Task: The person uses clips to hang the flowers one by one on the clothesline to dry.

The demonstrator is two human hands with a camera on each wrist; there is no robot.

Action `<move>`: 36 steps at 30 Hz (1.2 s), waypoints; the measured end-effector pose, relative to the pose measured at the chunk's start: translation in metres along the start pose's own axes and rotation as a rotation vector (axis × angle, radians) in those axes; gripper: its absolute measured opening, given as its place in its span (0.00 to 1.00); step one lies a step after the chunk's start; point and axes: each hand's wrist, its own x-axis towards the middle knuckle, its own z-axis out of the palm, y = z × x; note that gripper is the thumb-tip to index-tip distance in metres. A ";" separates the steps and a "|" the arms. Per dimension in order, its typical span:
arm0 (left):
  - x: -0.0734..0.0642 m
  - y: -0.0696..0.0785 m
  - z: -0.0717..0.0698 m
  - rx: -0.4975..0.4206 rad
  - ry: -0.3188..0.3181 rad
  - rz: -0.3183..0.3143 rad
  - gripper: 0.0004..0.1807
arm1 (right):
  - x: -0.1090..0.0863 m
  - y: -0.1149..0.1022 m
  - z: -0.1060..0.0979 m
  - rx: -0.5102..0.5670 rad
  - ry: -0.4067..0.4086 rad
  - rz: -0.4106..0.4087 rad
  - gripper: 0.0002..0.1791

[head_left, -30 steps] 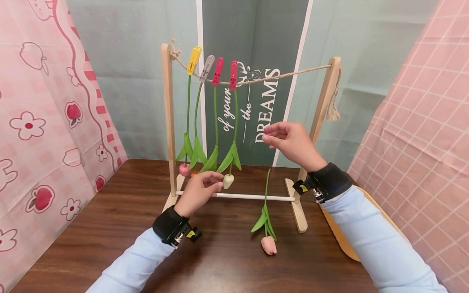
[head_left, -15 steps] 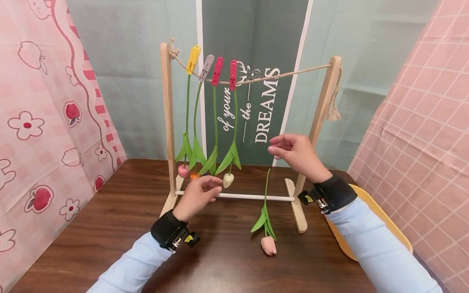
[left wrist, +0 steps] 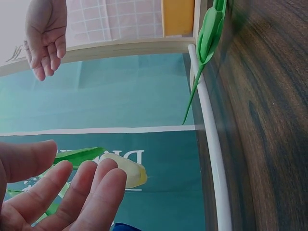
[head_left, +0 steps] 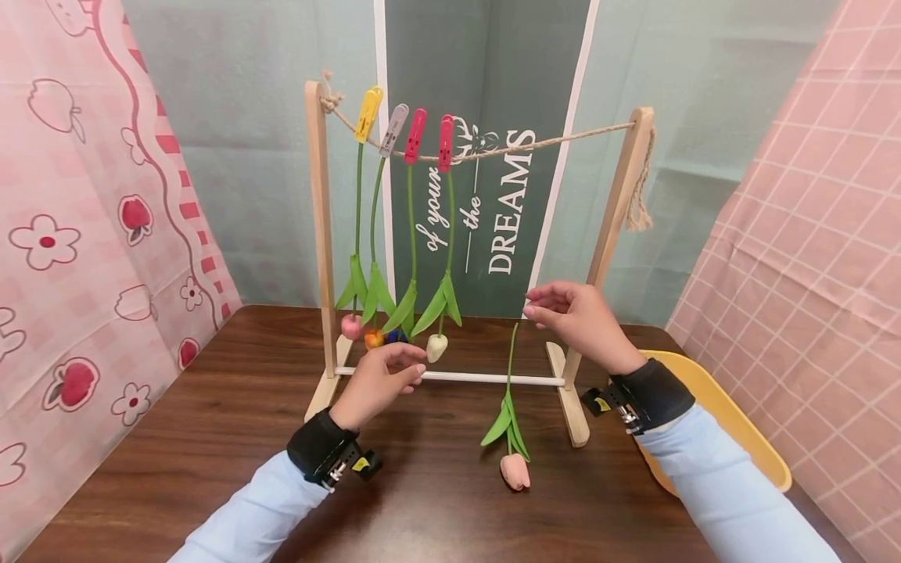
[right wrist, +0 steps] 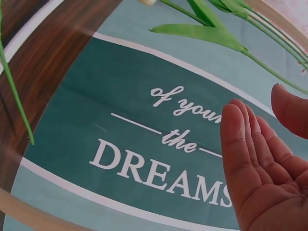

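Note:
Several artificial tulips hang head down from a rope (head_left: pixel 549 145) on a wooden frame (head_left: pixel 322 234), pinned by a yellow clothespin (head_left: pixel 368 115), a grey clothespin (head_left: pixel 394 130) and two red clothespins (head_left: pixel 446 143). My left hand (head_left: pixel 376 383), fingers relaxed and holding nothing, is beside the white tulip (head_left: pixel 436 348); in the left wrist view the fingers overlap it, so contact cannot be told. Over the stem end of a pale pink tulip (head_left: pixel 515 471) lying on the table, my right hand (head_left: pixel 580 324) hovers with nothing in it, thumb apart from the fingers.
A yellow tray (head_left: pixel 725 414) sits at the right of the brown table (head_left: pixel 436 516), partly behind the right sleeve. A white bar (head_left: pixel 486 378) joins the frame's feet. Pink patterned cloth (head_left: pixel 91 313) stands at the left, and a green banner (head_left: pixel 486 70) hangs behind.
My right hand has lowered and shifted slightly right, toward the lying tulip's stem end. My left hand has dropped a little, leaving more of the orange and blue tulip heads visible.

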 end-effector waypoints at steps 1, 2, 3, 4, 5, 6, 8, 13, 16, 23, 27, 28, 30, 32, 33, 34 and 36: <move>0.000 0.000 0.000 0.001 -0.001 0.000 0.12 | -0.001 0.001 0.000 0.009 -0.001 0.006 0.16; 0.000 0.000 0.000 -0.001 -0.003 -0.003 0.12 | -0.002 0.003 0.001 0.017 -0.003 0.014 0.16; 0.000 -0.001 0.000 -0.002 -0.004 -0.002 0.12 | -0.003 0.005 0.001 0.023 -0.005 0.023 0.16; 0.000 -0.001 0.000 -0.003 -0.004 -0.003 0.12 | -0.004 0.006 0.001 0.025 -0.006 0.030 0.15; -0.001 -0.001 0.001 -0.004 -0.004 -0.004 0.13 | -0.005 0.008 0.002 0.025 -0.007 0.036 0.14; 0.000 -0.001 0.001 -0.005 -0.005 -0.005 0.13 | -0.006 0.009 0.002 0.021 -0.009 0.040 0.14; 0.000 -0.001 0.001 -0.004 -0.007 -0.008 0.13 | -0.008 0.012 0.002 0.001 -0.010 0.044 0.14; 0.000 -0.002 0.001 0.003 -0.018 -0.014 0.13 | -0.015 0.018 0.001 -0.048 -0.010 0.027 0.15; 0.000 -0.003 0.001 0.001 -0.029 -0.016 0.13 | -0.018 0.022 0.000 -0.059 -0.011 0.022 0.14; 0.001 -0.006 0.002 -0.005 -0.037 -0.012 0.13 | -0.024 0.032 -0.001 -0.101 -0.009 0.033 0.13; 0.001 -0.007 0.002 -0.002 -0.037 -0.020 0.12 | -0.029 0.036 -0.003 -0.114 -0.006 0.053 0.13; 0.001 -0.007 0.002 -0.003 -0.037 -0.023 0.12 | -0.031 0.037 -0.004 -0.123 -0.005 0.057 0.13; 0.001 -0.007 0.001 -0.001 -0.032 -0.032 0.12 | -0.033 0.039 -0.005 -0.145 -0.002 0.065 0.13; 0.001 -0.007 0.001 -0.005 -0.027 -0.040 0.12 | -0.035 0.041 -0.007 -0.172 0.002 0.070 0.13; 0.002 -0.007 0.001 -0.005 -0.025 -0.044 0.12 | -0.036 0.042 -0.008 -0.181 0.003 0.071 0.13; 0.002 -0.007 0.000 -0.006 -0.024 -0.048 0.12 | -0.037 0.044 -0.010 -0.188 0.001 0.075 0.13; 0.002 -0.006 0.000 -0.006 -0.023 -0.054 0.12 | -0.038 0.046 -0.012 -0.192 -0.002 0.081 0.13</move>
